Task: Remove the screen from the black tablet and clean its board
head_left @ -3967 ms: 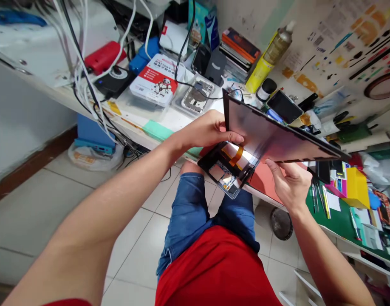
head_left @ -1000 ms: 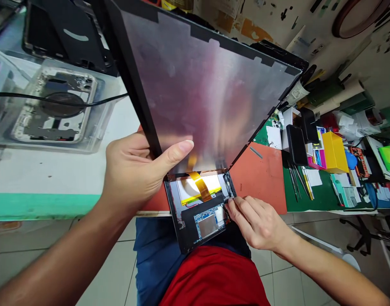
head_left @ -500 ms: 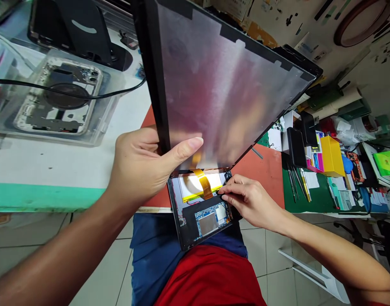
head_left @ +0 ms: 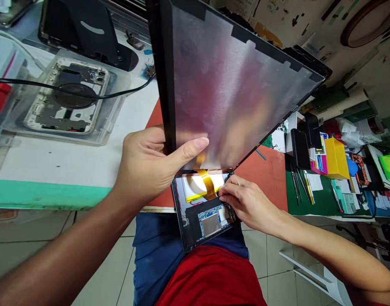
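Note:
My left hand (head_left: 156,159) grips the lower left edge of a raised screen panel (head_left: 220,89), its thumb across the silvery back. Below it lies the open device body (head_left: 190,219), showing a battery (head_left: 195,187) and a blue circuit board (head_left: 210,222). An orange ribbon cable (head_left: 207,183) runs from the panel down into the body. My right hand (head_left: 246,199) is at the body's right side, thumb and fingertips pinched together beside the cable's end. What they pinch is too small to make out.
At the left, a clear plastic box (head_left: 115,114) holds a phone frame (head_left: 67,95), with a black cable (head_left: 125,92) across it. Tweezers (head_left: 295,182), a yellow box (head_left: 337,159) and a black phone (head_left: 300,148) are at the right.
The panel, device body and both hands appear slightly further right, along with the surroundings. Both hands keep the same hold, and the right fingertips remain beside the cable's end.

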The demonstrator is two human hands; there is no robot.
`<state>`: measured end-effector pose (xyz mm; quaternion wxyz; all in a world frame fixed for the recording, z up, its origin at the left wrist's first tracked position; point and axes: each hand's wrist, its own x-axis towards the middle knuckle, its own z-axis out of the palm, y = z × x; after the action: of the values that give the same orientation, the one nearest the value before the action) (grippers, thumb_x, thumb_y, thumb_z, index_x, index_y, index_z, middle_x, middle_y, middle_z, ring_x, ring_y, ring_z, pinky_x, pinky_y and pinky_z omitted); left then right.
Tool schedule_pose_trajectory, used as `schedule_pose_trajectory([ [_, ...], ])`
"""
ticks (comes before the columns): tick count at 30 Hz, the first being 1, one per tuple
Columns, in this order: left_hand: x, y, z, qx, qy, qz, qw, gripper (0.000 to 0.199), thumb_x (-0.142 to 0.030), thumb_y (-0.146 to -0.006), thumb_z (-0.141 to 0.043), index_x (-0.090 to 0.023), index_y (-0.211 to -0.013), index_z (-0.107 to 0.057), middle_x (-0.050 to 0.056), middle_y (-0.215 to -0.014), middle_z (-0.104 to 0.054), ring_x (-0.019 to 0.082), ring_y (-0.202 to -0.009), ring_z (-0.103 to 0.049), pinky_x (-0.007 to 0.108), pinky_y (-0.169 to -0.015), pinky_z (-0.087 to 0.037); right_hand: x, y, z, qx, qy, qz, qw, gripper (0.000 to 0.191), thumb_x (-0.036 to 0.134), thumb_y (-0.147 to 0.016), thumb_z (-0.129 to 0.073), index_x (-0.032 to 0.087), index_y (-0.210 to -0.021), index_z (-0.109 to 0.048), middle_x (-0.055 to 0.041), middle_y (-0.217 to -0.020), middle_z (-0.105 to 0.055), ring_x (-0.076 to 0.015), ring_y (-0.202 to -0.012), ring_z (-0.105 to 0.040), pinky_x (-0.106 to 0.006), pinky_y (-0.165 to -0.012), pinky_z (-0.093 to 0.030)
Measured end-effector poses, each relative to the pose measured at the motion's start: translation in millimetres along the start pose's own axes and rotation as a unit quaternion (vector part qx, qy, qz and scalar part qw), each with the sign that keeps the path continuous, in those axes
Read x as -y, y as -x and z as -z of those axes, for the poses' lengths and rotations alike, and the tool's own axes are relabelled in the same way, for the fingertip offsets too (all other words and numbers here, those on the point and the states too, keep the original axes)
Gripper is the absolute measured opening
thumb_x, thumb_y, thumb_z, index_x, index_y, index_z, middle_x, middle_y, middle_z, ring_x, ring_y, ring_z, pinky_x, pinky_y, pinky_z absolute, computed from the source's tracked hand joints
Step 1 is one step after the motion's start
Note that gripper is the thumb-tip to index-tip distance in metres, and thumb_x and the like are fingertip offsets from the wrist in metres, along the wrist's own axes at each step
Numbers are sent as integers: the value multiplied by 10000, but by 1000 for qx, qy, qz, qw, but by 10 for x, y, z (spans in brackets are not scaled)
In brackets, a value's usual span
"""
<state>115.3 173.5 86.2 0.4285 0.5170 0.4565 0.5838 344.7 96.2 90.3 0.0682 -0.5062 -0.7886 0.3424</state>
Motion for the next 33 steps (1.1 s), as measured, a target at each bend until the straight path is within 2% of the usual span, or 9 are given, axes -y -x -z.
schedule_pose_trajectory([
  [4,-5,-8,4,3,5,-1,1000,111,-246,-769,-902,-336,-822,-865,-78,-650,-757,54,-526,-630,141,-528,-554,29,-27,-1,13,33,-12,999,120,82,-1021,-587,174,-1032,-663,-45,-1002,-624,-169,-829,-604,-295,-704,-446],
  [8,-1,-12,2,2,6,-5,1000,93,-266,-762,-902,-330,-819,-866,-90,-557,-673,60,-471,-566,192,-557,-583,56,-26,-18,13,63,-15,998,143,44,-1002,-567,161,-1007,-649,-39,-962,-606,-160,-796,-578,-289,-677,-409],
  [15,-66,0,3,13,-16,27,999,82,-253,-785,-890,-312,-759,-840,-31,-670,-758,160,-620,-712,283,-587,-613,70,27,-109,-10,138,30,990,192,13,-990,-486,143,-1020,-625,-52,-946,-584,-170,-778,-515,-307,-673,-427],
  [22,-71,11,9,11,-34,37,999,91,-286,-796,-878,-322,-739,-817,-24,-656,-747,190,-645,-735,312,-584,-615,96,92,-177,-39,244,75,966,217,3,-981,-464,151,-1000,-622,-96,-971,-621,-221,-833,-541,-325,-635,-476],
  [28,-69,4,9,18,-21,42,999,97,-288,-796,-883,-312,-732,-815,-26,-638,-733,176,-597,-701,302,-551,-598,82,110,-116,-38,198,67,977,244,-4,-974,-492,142,-1124,-617,-96,-1006,-661,-224,-873,-567,-334,-689,-508],
  [33,-67,4,6,15,-19,42,999,97,-281,-789,-878,-302,-722,-812,-23,-628,-724,171,-587,-694,299,-547,-596,68,148,-153,-68,183,66,978,262,-1,-982,-477,147,-1168,-588,-73,-948,-663,-220,-831,-532,-340,-684,-477],
])
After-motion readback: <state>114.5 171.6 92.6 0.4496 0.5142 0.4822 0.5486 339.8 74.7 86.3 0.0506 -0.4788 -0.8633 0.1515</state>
